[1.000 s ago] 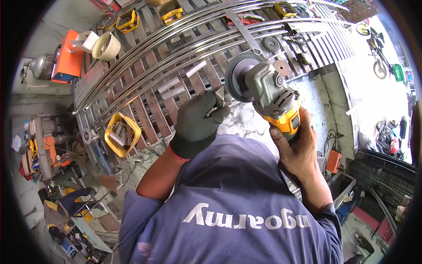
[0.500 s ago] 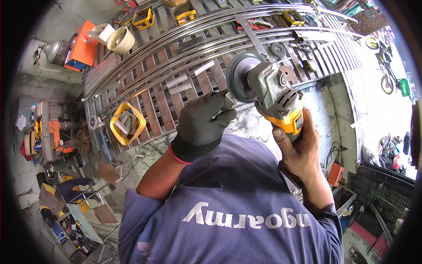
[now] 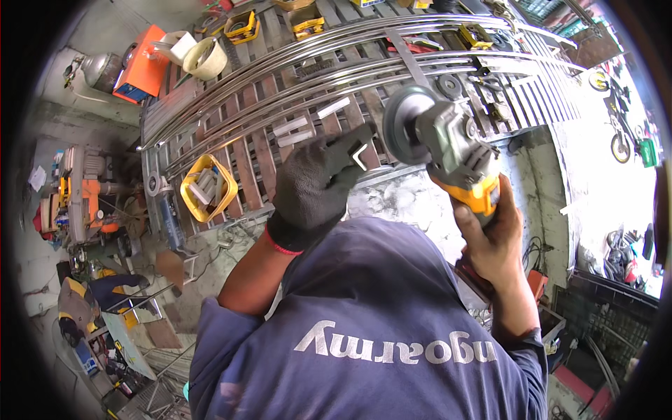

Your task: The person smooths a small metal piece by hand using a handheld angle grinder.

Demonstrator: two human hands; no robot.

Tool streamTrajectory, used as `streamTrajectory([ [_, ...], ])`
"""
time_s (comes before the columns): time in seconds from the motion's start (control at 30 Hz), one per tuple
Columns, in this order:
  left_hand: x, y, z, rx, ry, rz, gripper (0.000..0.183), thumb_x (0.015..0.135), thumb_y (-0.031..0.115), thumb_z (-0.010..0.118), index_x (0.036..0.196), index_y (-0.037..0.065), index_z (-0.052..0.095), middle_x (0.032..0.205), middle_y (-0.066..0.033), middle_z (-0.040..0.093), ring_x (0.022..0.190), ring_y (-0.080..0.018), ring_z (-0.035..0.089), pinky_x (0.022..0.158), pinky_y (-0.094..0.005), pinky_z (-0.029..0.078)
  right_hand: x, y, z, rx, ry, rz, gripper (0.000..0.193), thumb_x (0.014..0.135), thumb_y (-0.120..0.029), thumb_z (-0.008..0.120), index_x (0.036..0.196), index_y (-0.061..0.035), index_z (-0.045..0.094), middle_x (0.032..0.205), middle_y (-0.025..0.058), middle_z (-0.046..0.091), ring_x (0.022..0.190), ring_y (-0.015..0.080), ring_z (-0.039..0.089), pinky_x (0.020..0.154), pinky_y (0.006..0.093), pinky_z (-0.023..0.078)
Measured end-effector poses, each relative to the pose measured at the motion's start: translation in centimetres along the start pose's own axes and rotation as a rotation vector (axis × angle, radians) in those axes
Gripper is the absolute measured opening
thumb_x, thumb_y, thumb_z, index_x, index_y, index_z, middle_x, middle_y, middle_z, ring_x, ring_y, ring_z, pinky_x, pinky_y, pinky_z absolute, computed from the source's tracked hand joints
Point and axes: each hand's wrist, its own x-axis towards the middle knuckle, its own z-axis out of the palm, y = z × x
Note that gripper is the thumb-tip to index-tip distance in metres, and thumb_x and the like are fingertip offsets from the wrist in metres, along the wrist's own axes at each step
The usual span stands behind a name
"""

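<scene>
While the bare rt hand (image 3: 493,234) grips the yellow-and-grey angle grinder (image 3: 458,157) round its body, the lt hand (image 3: 308,185), in a dk grey glove, pinches a small metal pc (image 3: 359,157) btwn thumb & fingers. Pc looks short, w/ a bright bent edge, approx L-shaped; rest hidden by glove. It's at the gloved fingertips, just left of the round grinder disc (image 3: 404,126) & apart from it, nr slatted bench (image 3: 248,171)
</scene>
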Motion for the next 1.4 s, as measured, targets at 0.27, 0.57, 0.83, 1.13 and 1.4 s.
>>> streamTrajectory([
  [0.27, 0.9, -3.6, 0.1, -0.013, 0.328, 0.069, 0.038, 0.089, 0.002, 0.072, 0.125, 0.012, 0.079, 0.128, -0.0124, 0.074, 0.115, -0.0364, 0.069, 0.101, -0.0452, 0.056, -1.9, -0.2, -1.2, 0.260, -0.306, 0.066, 0.056, 0.101, -0.029, 0.079, 0.138, 0.0051, 0.055, 0.108, 0.0101, 0.077, 0.100, 0.0146, 0.070, 0.092, 0.0323, 0.055],
  [0.57, 0.4, -2.7, -1.5, 0.284, 0.271, 0.184, 0.032, 0.098, 0.001, 0.071, 0.129, 0.007, 0.076, 0.132, -0.0131, 0.074, 0.122, -0.0320, 0.070, 0.106, -0.0410, 0.054, -1.8, -0.8, 0.0, 0.234, -0.352, -0.009, 0.056, 0.101, -0.029, 0.079, 0.138, 0.0059, 0.055, 0.106, 0.0115, 0.078, 0.098, 0.0150, 0.070, 0.091, 0.0330, 0.056],
  [0.83, -0.2, -2.7, -1.5, 0.263, 0.249, 0.243, 0.042, 0.093, 0.001, 0.071, 0.134, 0.009, 0.075, 0.132, -0.0125, 0.074, 0.122, -0.0329, 0.069, 0.105, -0.0415, 0.054, -2.0, -1.4, 0.4, 0.258, -0.342, -0.022, 0.059, 0.100, -0.032, 0.079, 0.139, 0.0060, 0.055, 0.105, 0.0113, 0.077, 0.097, 0.0160, 0.071, 0.089, 0.0336, 0.056],
  [1.13, 0.1, -2.2, -2.3, 0.062, 0.182, 0.062, 0.044, 0.093, -0.004, 0.073, 0.136, 0.005, 0.073, 0.131, -0.0154, 0.073, 0.120, -0.0270, 0.070, 0.102, -0.0396, 0.055, -2.0, -2.1, -0.1, 0.159, -0.383, 0.102, 0.058, 0.100, -0.031, 0.079, 0.138, 0.0059, 0.055, 0.101, 0.0122, 0.077, 0.095, 0.0152, 0.071, 0.089, 0.0332, 0.056],
  [1.4, -0.5, -6.3, -1.5, -0.200, 0.251, 0.080, 0.051, 0.092, 0.000, 0.077, 0.141, 0.011, 0.072, 0.124, -0.0083, 0.075, 0.104, -0.0179, 0.070, 0.085, -0.0327, 0.056, -3.7, 0.5, -1.3, 0.143, -0.184, 0.087, 0.055, 0.102, -0.036, 0.075, 0.135, 0.0036, 0.057, 0.102, 0.0062, 0.074, 0.088, 0.0113, 0.065, 0.082, 0.0300, 0.053],
])
